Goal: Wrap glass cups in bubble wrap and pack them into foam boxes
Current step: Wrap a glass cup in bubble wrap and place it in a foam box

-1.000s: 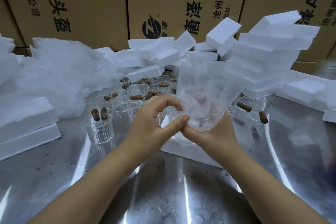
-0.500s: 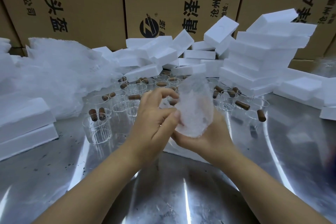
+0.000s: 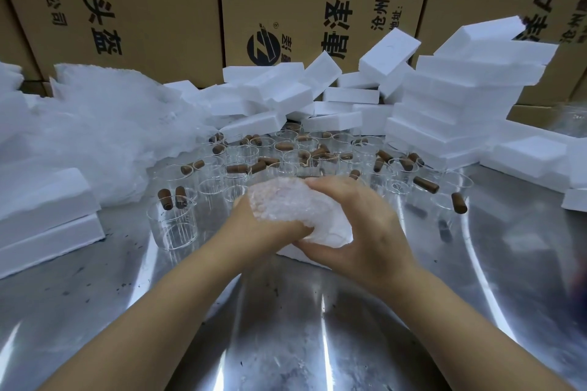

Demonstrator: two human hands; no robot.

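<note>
At your far left, stacked foam slabs (image 3: 41, 200) sit beside a loose heap of bubble wrap (image 3: 95, 136). Clear glass cups (image 3: 173, 225) crowd the steel worktop (image 3: 286, 343). Your left hand (image 3: 254, 225) grips the left end of the wrapped bundle (image 3: 295, 213), thumb pressed into it; the other fingers are hidden. The bundle sits mid-worktop, just over a white foam piece (image 3: 293, 254), and its long axis slants from upper left down to lower right. Your right hand (image 3: 365, 232) curls round its right end, fingers over the top, thumb beneath. Foam boxes (image 3: 460, 98) are piled at right.
</note>
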